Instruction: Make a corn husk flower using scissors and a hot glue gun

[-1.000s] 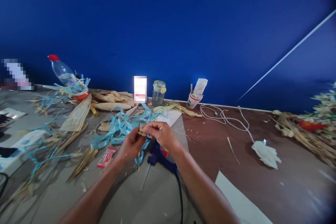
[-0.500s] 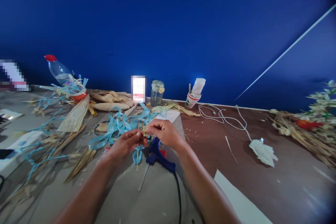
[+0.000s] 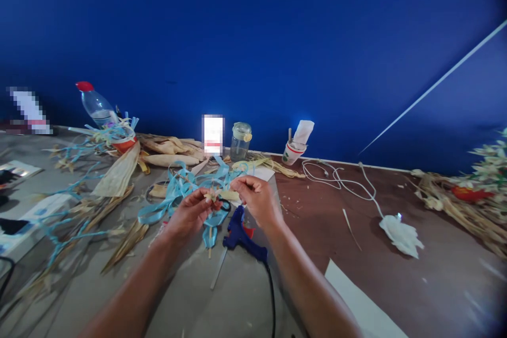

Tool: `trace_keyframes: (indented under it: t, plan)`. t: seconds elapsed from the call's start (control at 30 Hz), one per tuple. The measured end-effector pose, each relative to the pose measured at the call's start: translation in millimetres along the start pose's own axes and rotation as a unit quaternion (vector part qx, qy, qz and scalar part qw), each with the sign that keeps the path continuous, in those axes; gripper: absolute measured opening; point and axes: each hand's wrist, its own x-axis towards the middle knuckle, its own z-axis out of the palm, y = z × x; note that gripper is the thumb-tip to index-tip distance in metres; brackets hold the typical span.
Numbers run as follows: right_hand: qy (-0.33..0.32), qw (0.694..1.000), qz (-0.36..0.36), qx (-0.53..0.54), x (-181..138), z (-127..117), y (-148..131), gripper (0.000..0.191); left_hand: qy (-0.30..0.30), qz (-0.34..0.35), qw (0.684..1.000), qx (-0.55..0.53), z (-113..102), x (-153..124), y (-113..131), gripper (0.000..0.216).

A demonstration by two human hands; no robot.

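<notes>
My left hand (image 3: 191,213) pinches a small straw-coloured husk piece (image 3: 209,196) that sits on a thin stick, with a light blue ribbon leaf (image 3: 211,226) hanging below it. My right hand (image 3: 255,198) is closed in a pinch a little to the right of the piece, thumb against forefinger; what it holds is too small to name. Under my hands lies a blue glue gun (image 3: 242,235) with a black cord (image 3: 271,296) running toward me. Behind my hands spreads a tangle of light blue ribbon (image 3: 178,190).
Dried husks and straw (image 3: 119,174) litter the grey mat at left. Along the blue wall stand a red-capped bottle (image 3: 95,105), a glass jar (image 3: 240,140) and a paper cup (image 3: 292,151). A white cable (image 3: 336,175) and white husk flower (image 3: 401,232) lie on the brown table; a dried bouquet (image 3: 471,195) is at right.
My right hand has pulled away to the right from my left hand, opening a gap between them. The left hand keeps its hold on the husk piece.
</notes>
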Motion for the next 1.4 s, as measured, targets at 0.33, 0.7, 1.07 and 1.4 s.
trace_keyframes:
  t: [0.33, 0.7, 1.07, 1.4]
  plan:
    - [0.045, 0.992, 0.048, 0.103, -12.9, 35.8, 3.7, 0.021, 0.061, 0.069, 0.996, 0.004, 13.0, -3.8, 0.3, 0.026]
    - [0.047, 0.991, 0.065, 0.111, -16.2, 39.4, 3.8, 0.020, 0.040, 0.075, 0.996, 0.023, 13.5, -2.6, -1.5, 0.025]
    - [0.039, 0.993, 0.046, 0.106, -17.3, 39.2, 1.7, 0.020, 0.028, 0.050, 0.998, 0.028, 12.2, -2.2, -1.1, 0.024]
    - [0.035, 0.992, 0.047, 0.116, -17.2, 41.2, 4.3, 0.022, 0.038, 0.084, 0.995, 0.038, 10.2, -4.0, -1.4, 0.021]
